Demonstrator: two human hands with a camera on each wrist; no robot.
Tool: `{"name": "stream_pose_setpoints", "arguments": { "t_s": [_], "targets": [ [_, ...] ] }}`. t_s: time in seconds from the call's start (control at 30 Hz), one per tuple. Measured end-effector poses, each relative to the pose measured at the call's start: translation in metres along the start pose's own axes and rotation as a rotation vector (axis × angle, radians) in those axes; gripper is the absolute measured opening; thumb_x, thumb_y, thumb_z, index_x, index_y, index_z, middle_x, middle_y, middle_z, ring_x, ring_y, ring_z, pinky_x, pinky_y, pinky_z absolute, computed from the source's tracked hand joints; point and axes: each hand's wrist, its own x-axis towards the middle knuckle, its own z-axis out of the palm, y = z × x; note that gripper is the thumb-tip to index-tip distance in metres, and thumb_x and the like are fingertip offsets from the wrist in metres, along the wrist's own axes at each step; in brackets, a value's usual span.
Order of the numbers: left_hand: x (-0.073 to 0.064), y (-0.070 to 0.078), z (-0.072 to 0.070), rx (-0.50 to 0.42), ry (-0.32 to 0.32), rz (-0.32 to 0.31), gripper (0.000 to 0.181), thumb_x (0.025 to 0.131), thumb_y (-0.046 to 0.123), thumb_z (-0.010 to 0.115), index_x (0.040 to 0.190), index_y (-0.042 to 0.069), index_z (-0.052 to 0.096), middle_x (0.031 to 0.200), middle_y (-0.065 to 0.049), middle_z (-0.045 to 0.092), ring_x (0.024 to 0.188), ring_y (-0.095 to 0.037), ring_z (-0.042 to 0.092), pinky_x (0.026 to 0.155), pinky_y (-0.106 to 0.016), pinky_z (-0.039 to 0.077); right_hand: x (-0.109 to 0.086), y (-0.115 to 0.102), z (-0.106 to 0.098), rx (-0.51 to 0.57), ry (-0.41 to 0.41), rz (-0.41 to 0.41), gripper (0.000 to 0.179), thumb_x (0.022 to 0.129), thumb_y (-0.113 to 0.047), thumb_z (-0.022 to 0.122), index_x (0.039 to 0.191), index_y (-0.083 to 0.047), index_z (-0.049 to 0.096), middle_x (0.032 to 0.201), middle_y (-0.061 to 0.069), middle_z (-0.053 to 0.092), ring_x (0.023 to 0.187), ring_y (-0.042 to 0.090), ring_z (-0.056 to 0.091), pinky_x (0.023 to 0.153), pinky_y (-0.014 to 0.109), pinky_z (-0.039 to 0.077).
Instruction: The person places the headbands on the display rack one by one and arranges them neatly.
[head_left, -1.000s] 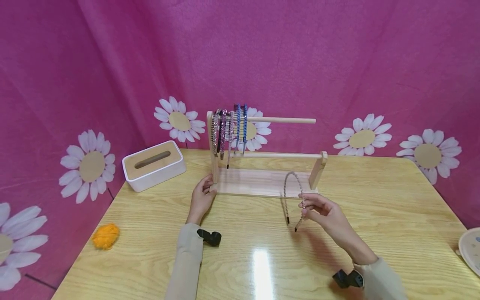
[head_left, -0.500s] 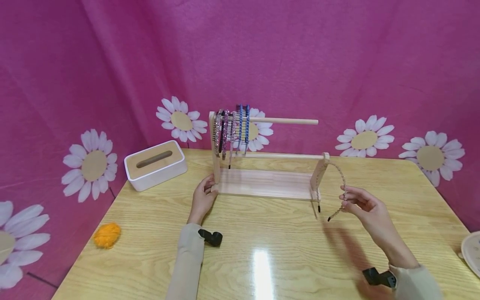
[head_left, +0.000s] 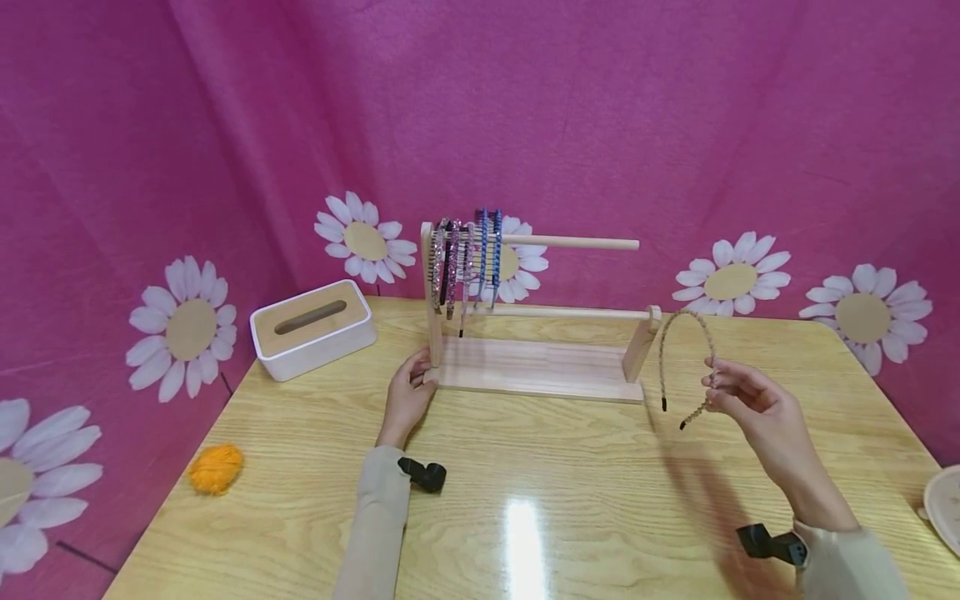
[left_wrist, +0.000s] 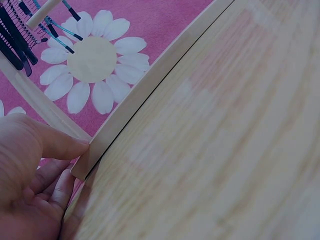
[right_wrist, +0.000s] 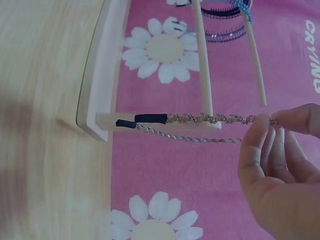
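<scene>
Pinched between my right hand's (head_left: 765, 417) thumb and fingers is a thin beaded headband (head_left: 687, 317) with black tips. It is held up in the air just beyond the right end of a wooden rack (head_left: 525, 367), its open ends pointing down. My left hand (head_left: 407, 400) grips the front left corner of the rack's base, the thumb on top of the board in the left wrist view. Several headbands (head_left: 453, 271), glittery, pink and blue, hang bunched at the left of the rack's upper rod (head_left: 577, 242).
A white tissue box (head_left: 311, 329) with a wooden lid stands left of the rack. An orange fuzzy ball (head_left: 216, 468) lies at the table's left. Part of a round pale object (head_left: 943, 504) shows at the right edge. A pink flowered cloth (head_left: 585, 108) hangs behind.
My right hand has carried the beaded headband rightward, from in front of the rack's base to beyond its right end. The left hand keeps its grip on the base corner.
</scene>
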Motion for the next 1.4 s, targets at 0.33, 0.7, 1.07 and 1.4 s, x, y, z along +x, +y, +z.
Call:
{"name": "stream_pose_setpoints", "arguments": {
  "t_s": [0.33, 0.7, 1.07, 1.4],
  "targets": [
    [-0.003, 0.010, 0.002, 0.021, 0.002, -0.046, 0.051, 0.085, -0.013, 0.056, 0.136, -0.010, 0.048, 0.122, -0.032, 0.056, 0.117, -0.042, 0.054, 0.106, -0.051, 0.045, 0.043, 0.004, -0.002, 0.035, 0.051, 0.034, 0.034, 0.094, 0.004, 0.056, 0.116, -0.020, 0.065, 0.097, -0.011, 0.068, 0.088, -0.003, 0.064, 0.076, 0.009, 0.054],
    [-0.003, 0.007, 0.001, 0.012, -0.001, -0.052, 0.051, 0.085, -0.013, 0.056, 0.136, -0.009, 0.049, 0.122, -0.032, 0.056, 0.117, -0.043, 0.053, 0.107, -0.051, 0.044, 0.096, -0.001, 0.006, 0.186, 0.131, -0.007, 0.036, 0.091, 0.009, 0.055, 0.110, -0.019, 0.067, 0.092, -0.008, 0.068, 0.083, 0.000, 0.065, 0.075, 0.011, 0.055],
    [-0.002, 0.008, 0.001, 0.027, 0.002, -0.040, 0.050, 0.085, -0.013, 0.056, 0.135, -0.009, 0.049, 0.121, -0.032, 0.056, 0.116, -0.042, 0.054, 0.106, -0.051, 0.044, 0.129, -0.010, 0.032, 0.204, 0.156, -0.025, 0.039, 0.091, 0.011, 0.054, 0.104, -0.022, 0.069, 0.087, -0.010, 0.070, 0.080, 0.002, 0.064, 0.074, 0.010, 0.055],
    [-0.004, 0.012, 0.000, 0.025, -0.004, -0.061, 0.050, 0.085, -0.013, 0.056, 0.135, -0.007, 0.051, 0.121, -0.030, 0.057, 0.118, -0.041, 0.053, 0.107, -0.050, 0.044, 0.135, -0.015, 0.072, 0.184, 0.123, 0.012, 0.032, 0.092, 0.005, 0.058, 0.105, -0.023, 0.066, 0.087, -0.013, 0.068, 0.080, 0.000, 0.063, 0.076, 0.011, 0.055]
  ]
}}
